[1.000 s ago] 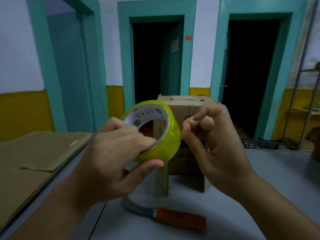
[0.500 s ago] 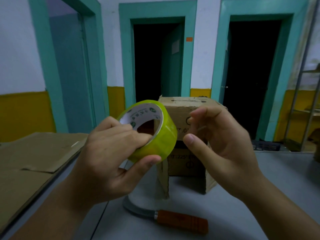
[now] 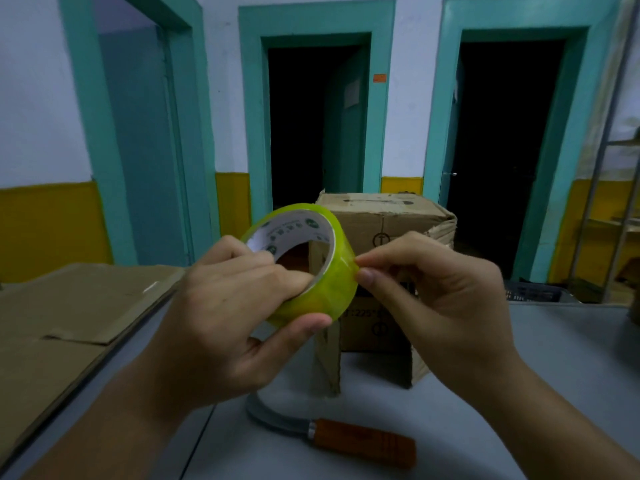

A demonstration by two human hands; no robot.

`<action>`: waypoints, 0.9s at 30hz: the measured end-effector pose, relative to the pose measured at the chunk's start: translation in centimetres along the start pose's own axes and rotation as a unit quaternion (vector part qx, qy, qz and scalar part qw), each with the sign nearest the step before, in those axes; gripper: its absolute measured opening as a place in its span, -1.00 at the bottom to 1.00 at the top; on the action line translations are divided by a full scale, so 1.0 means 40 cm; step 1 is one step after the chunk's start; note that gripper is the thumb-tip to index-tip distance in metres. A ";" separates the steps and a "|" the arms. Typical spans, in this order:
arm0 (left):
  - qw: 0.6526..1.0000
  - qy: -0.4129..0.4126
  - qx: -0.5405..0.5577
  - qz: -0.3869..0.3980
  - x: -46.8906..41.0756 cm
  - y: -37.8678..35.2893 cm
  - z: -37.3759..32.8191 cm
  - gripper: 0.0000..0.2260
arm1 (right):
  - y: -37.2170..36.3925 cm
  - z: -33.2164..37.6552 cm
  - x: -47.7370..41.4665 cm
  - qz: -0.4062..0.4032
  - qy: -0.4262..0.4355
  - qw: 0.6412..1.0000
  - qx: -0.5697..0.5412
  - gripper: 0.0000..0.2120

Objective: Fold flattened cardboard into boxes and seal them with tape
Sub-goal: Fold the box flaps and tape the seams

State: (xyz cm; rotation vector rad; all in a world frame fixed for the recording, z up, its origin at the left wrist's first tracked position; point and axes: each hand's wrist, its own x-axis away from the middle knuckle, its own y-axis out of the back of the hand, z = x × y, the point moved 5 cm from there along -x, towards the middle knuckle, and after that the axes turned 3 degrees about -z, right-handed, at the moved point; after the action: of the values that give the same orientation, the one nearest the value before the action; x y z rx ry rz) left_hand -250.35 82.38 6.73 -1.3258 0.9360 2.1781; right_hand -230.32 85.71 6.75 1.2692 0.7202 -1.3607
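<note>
The tape roll (image 3: 341, 271), yellow-green with a white printed core, is held up in the air at mid-view, in front of the box and well above the table, with its open core facing up and to the left. The left hand (image 3: 225, 317) grips it firmly: the fingers are hooked through the core and the thumb is pressed against the underside of the outer winding. The right hand (image 3: 443, 299) meets the roll at its right edge, where the thumb and forefinger fingertips (image 3: 366, 277) are closed together in a fine pinch on the outer layer. No strip shows between them, and at this size I cannot tell whether they already have the free end of the tape or are only picking at it. The step in hand looks like finding and lifting the tape's end before any sealing. Just behind the roll the cardboard box (image 3: 388, 223) stands on the grey table (image 3: 536, 375), its top face closed and its bottom flaps hanging open against the table. A curved knife (image 3: 363, 445) with an orange wooden handle lies on the table near the person, below the hands. Flattened cardboard (image 3: 69, 323) is stacked to the left. The next move likely calls for a nail under the tape edge, a steady peel away from the roll while the left hand lets it turn, then carrying the strip to the box's seam, with the knife in reach for cutting.
</note>
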 end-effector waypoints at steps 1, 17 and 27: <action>1.000 0.001 0.001 0.001 0.000 0.000 0.000 -0.69 | 0.000 0.003 0.000 -0.001 0.006 1.000 0.006 -0.84; 1.000 0.013 0.023 0.008 -0.002 -0.008 -0.006 -0.72 | -0.008 0.026 0.012 -0.019 0.045 0.999 0.023 -0.68; 0.999 0.016 0.036 -0.004 0.000 -0.012 -0.007 -0.82 | -0.010 0.026 0.021 -0.053 0.047 0.997 -0.011 -0.78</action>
State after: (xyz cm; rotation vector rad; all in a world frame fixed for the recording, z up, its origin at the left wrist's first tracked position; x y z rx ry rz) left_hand -249.85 82.50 6.47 -1.3319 1.0087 2.1034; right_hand -230.86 84.59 6.13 1.2991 0.8757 -1.3821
